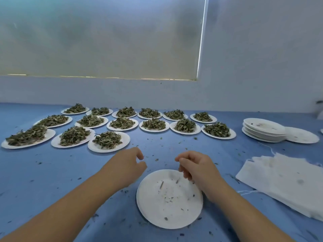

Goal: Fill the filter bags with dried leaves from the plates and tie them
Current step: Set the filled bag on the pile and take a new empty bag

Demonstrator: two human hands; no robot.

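Note:
A white paper plate (169,198) holding only a few leaf crumbs lies on the blue table in front of me. My left hand (129,163) hovers left of its far edge, fingers loosely curled, holding nothing. Over the plate's upper right rim is my right hand (194,165), its fingers loosely curled with nothing visible in them. Several plates heaped with dried green leaves (108,140) stand in rows behind. At the right lies a pile of white filter bags (283,180) with a thin white string (248,192) trailing out.
A stack of emptied plates (264,131) stands at the far right, with one more plate (302,135) beside it. Leaf crumbs are scattered over the blue table (52,180). A white wall and a blind close off the far side.

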